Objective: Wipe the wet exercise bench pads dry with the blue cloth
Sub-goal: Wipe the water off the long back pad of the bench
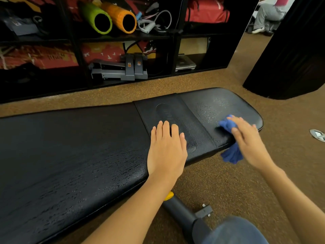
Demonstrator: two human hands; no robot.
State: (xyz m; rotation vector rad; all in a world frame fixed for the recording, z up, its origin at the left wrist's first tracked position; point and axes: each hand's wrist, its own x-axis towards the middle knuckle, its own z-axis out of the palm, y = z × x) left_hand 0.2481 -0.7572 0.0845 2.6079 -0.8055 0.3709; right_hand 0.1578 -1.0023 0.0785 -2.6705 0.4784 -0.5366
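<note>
A black padded exercise bench runs across the view. Its long pad (70, 155) glistens with water beads. The shorter seat pad (211, 106) at the right also carries droplets near its far end. My left hand (167, 148) lies flat and open where the two pads meet. My right hand (246, 138) presses a bunched blue cloth (228, 125) onto the near right part of the seat pad. The cloth's tail (232, 154) hangs over the pad's front edge.
A black shelf unit (123, 37) stands behind the bench with green (95, 17) and orange (119, 16) foam rollers, cables and grey metal parts (119, 69). Brown carpet (228, 182) surrounds the bench. The bench's grey leg with a yellow knob (168, 196) lies near my knee. A black column (290, 59) stands at right.
</note>
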